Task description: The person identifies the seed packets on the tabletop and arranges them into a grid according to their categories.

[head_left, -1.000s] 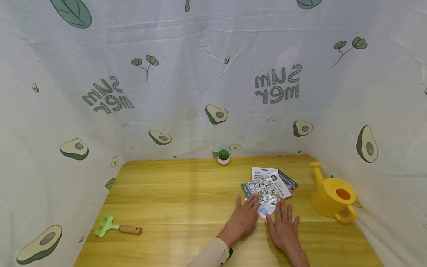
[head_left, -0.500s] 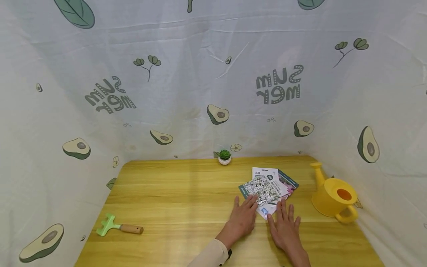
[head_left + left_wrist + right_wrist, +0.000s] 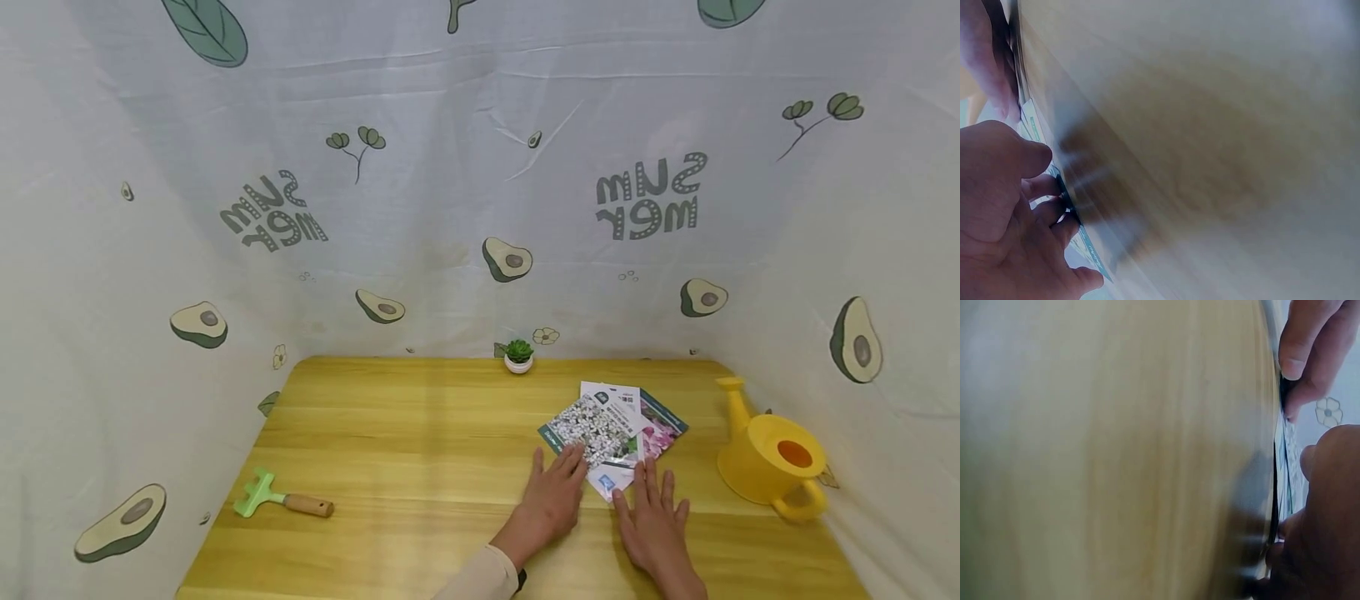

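Several overlapping seed packets lie on the table right of centre. Uppermost is one with white flowers (image 3: 592,429); a pink-flowered packet (image 3: 658,433) shows at its right, and the corner of a white packet (image 3: 609,481) sticks out at the near side. My left hand (image 3: 553,500) rests its extended fingertips on the near left edge of the white-flowered packet. Beside it my right hand (image 3: 654,525) lies with fingers spread, their tips at the near right edge of the pile. In the left wrist view, the left fingers touch a packet edge (image 3: 1094,253).
A yellow watering can (image 3: 772,462) stands to the right of the packets. Far left lies a small green hand rake (image 3: 281,496) with a wooden handle. A little potted succulent (image 3: 518,357) sits at the table's back edge, before a printed cloth (image 3: 435,208).
The white-flowered packet has slid and turned slightly to the left, so more of the pink-flowered packet shows. Both hands stay close to the pile. The head view has shifted a little.
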`<state>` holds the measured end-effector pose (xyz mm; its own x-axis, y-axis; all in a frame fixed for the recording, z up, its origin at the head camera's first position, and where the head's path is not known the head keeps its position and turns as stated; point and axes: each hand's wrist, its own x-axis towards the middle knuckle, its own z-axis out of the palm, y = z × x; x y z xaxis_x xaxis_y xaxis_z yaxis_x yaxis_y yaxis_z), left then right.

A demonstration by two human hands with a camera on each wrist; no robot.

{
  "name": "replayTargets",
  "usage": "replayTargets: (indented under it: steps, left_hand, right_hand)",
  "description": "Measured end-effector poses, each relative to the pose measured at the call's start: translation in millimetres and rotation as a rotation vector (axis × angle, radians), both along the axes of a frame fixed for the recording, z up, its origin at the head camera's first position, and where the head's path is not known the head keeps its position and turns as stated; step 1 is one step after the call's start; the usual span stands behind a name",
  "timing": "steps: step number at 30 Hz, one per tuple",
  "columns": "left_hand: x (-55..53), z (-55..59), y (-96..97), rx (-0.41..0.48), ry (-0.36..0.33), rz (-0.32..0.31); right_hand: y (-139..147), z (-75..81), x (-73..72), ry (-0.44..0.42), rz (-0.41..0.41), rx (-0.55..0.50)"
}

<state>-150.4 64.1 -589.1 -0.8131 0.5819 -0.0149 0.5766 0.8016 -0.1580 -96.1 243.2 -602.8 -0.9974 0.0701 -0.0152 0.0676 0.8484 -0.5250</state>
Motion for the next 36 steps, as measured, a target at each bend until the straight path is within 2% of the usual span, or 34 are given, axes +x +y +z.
replayTargets:
  steps: [4, 12, 17, 22, 29, 36]
  left_hand:
    - [-0.7, 5.1, -2.6, -0.011, -0.01, 0.005]
    - [0.0, 6.9, -5.4, 0.013, -0.027, 0.021]
    - [1.4, 6.6, -1.9, 0.031, 0.001, 0.017]
    - [0.6, 1.6, 0.9, 0.016, 0.017, 0.011]
    - [-1.9, -3.3, -7.9, -0.007, 0.115, -0.026]
    - [-2.0, -8.9, -21.2, 0.041, 0.15, -0.055]
  right_hand:
    - [-2, -0.1, -0.7, 0.035, -0.002, -0.017]
    - [-3, 6.4, -0.8, -0.043, 0.006, 0.004]
    - [-2, 15.7, 1.7, -0.091, 0.001, 0.011]
    - [-2, 24.5, 3.5, -0.129, 0.005, 0.027]
    - [-1, 18.6, -1.8, -0.153, 0.013, 0.072]
    - [3, 9.4, -5.3, -0.12, 0.031, 0.074]
